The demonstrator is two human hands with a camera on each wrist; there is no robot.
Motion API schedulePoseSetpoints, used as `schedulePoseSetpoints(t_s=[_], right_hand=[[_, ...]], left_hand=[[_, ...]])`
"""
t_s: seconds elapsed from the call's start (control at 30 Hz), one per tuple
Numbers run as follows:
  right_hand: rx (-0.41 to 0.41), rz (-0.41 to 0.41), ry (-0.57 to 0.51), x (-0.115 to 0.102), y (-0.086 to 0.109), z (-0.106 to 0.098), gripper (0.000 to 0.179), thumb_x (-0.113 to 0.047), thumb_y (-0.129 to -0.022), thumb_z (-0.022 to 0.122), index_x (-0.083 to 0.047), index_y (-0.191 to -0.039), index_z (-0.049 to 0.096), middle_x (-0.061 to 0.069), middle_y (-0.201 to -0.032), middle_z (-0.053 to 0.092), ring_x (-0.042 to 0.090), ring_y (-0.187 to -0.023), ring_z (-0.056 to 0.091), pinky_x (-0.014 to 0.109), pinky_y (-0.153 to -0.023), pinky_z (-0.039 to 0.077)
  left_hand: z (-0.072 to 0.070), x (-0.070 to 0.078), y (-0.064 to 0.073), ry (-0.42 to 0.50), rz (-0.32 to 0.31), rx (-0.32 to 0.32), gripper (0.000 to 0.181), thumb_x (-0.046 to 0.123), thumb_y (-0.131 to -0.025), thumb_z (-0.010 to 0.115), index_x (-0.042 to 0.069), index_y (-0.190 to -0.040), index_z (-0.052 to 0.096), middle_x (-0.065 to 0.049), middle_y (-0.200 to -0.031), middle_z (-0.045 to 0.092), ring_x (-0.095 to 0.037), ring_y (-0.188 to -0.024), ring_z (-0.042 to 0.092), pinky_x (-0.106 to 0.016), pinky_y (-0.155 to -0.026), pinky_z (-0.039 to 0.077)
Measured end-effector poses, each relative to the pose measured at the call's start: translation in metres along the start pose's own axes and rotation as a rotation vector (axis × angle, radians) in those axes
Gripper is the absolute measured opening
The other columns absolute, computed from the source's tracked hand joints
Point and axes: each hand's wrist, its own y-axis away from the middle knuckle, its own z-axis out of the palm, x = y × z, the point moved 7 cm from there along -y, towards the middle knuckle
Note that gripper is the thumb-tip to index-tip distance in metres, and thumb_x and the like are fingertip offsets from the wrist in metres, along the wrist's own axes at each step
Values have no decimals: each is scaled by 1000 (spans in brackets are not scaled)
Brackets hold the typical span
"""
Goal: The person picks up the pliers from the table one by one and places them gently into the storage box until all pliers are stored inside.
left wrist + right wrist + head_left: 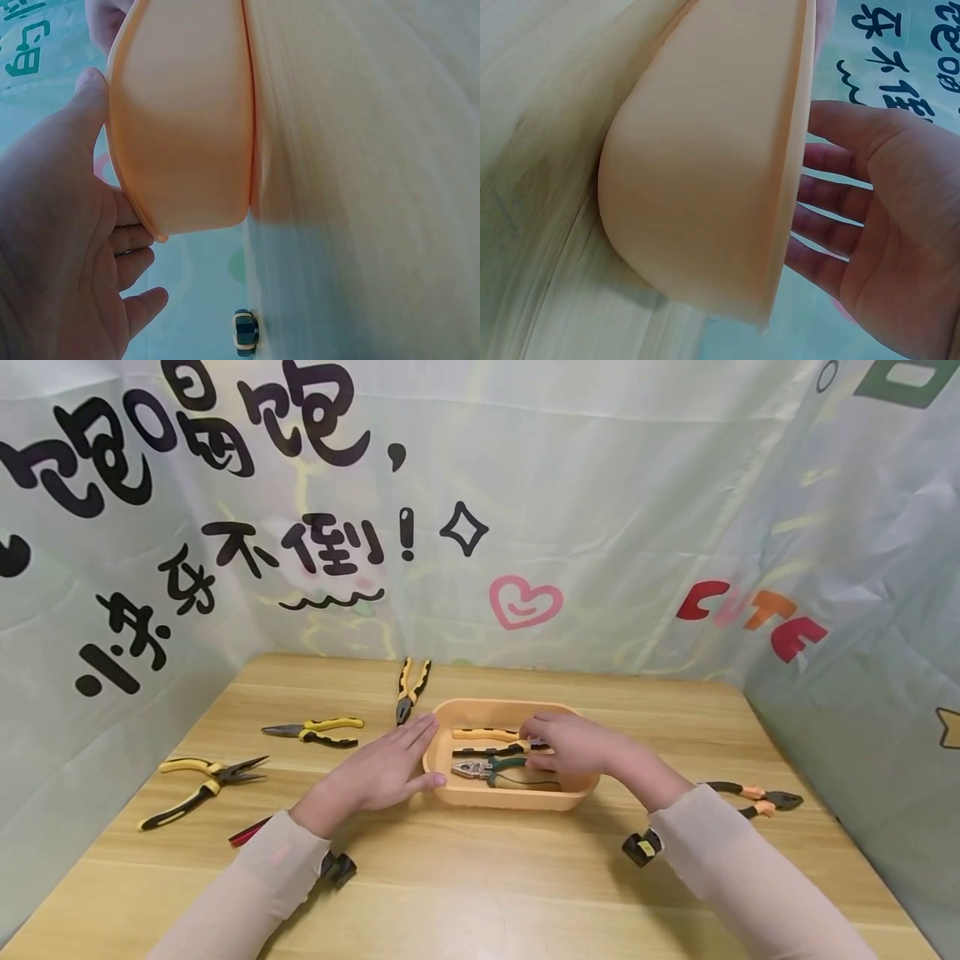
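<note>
A peach-coloured plastic basket [517, 799] stands on the table between both hands. My left hand [393, 764] rests with extended fingers against its left end; the thumb touches the rim in the left wrist view. Inside lie pliers with yellow-and-black handles [483, 734] and, nearer the front, pliers with dark green handles [472, 769]. My right hand [573, 743] reaches over the right end, its thumb and fingers around the head of the yellow-and-black pliers. In the right wrist view, the basket wall [705, 165] hides those fingertips [810, 259] and the tools.
Yellow-and-black pliers lie left of the basket: long-nose pliers [213, 774], another pair [322, 730], and one at the back [405, 703]. A red-and-black handle [249, 832] shows beside the left sleeve. Pliers with black-and-orange handles [763, 795] lie right of the right forearm. Printed curtains [600, 527] enclose the table.
</note>
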Motion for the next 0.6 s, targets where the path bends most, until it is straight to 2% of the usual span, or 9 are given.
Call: schedulePoseSetpoints(t_s=[0.37,0.6], right_hand=[[45,60,2,7,14,-7,45,-33,-96,64,-6,-132,57,9,-127,58,27,-115,57,47,-95,47],[97,77,16,14,22,-14,50,-35,-94,67,-6,-133,56,12,-127,58,29,-115,57,49,-97,47]], left_hand=[[0,0,0,-5,-4,3,92,69,-97,19,-3,-154,15,-19,-161,13,-29,-148,8,-44,-118,19],[0,1,1,-1,-2,6,92,69,-97,20,-4,-154,17,-19,-161,13,-29,-148,8,-45,-117,20]])
